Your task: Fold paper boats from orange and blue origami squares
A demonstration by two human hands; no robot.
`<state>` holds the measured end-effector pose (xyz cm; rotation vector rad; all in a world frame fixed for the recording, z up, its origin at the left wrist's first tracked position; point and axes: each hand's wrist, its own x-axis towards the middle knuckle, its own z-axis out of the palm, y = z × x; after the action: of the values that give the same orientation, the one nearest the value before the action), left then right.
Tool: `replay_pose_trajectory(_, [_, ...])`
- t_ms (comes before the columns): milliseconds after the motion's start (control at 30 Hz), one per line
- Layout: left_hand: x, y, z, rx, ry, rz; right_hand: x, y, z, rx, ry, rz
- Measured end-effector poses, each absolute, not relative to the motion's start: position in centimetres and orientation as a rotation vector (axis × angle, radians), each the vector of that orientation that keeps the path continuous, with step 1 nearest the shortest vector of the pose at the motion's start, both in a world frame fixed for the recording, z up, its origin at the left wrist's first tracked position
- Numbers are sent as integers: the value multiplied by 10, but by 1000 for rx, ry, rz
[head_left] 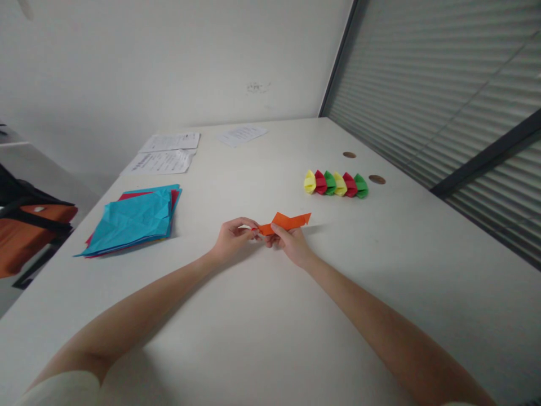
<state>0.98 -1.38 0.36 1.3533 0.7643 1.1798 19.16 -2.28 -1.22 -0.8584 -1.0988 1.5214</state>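
Note:
An orange folded paper piece [289,222], with a raised point in its middle and a pointed tip at its right end, is held just over the white table. My right hand [293,246] grips it around the middle, thumb on top and fingers beneath. At its left end, my left hand [235,239] pinches the narrow tip between thumb and fingers. A small red spot shows at the left fingertips; I cannot make out what it is. Beyond my right hand lies a row of folded paper pieces [339,184] in yellow, red and green, joined side by side.
On the left lies a stack of blue and red paper sheets [135,219], the top one creased. Printed papers [163,161] are at the back left, another printed sheet [243,135] near the wall. Window blinds [465,84] border the right side. An orange chair [36,231] stands left.

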Motion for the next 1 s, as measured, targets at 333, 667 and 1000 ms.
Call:
replay_pose_trajectory(333, [11, -15, 1, 1278, 881, 1155, 191, -25, -11, -876, -1112, 1523])
replay_pose_trajectory(667, [13, -15, 2, 1249, 896, 1171, 191, -25, -11, -856, -1110, 1511])
replay_pose_trajectory(1000, [13, -14, -3, 1171, 860, 1157, 190, -26, -9, -896, -1097, 1514])
